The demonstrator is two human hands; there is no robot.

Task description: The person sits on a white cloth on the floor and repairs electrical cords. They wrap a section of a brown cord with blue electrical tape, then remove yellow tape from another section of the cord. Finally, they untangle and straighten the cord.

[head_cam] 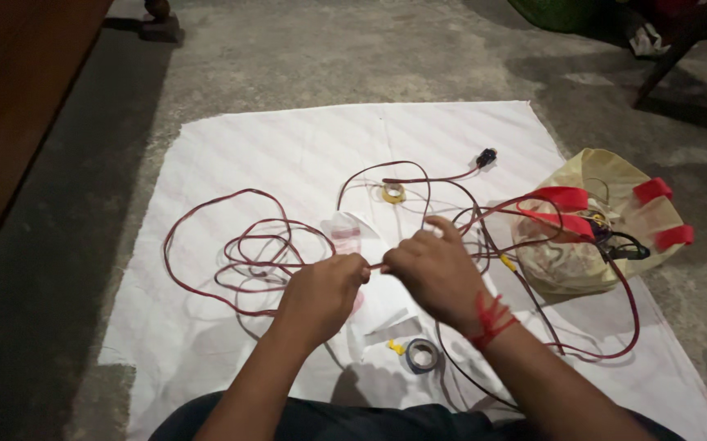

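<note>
A: Where the thin red wire (231, 245) passes between the left hand (325, 294) and right hand (435, 273), can you see it?

B: Barely; the closed fingers cover it. The white cloth sheet (288, 147) runs off the bottom edge, and so do both forearms.

A: Inside the pale yellow plastic bag (606, 175)?

B: Too dim and tangled to tell.

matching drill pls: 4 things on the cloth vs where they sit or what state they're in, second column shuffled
1. red wire
2. grey tape roll
3. yellow tape roll
4. plastic bag

A. far side of the cloth, beyond the hands
B. right edge of the cloth, red handles
C. pinched between both hands
D. near edge, under the right wrist

Pairs: 1-C, 2-D, 3-A, 4-B
</note>
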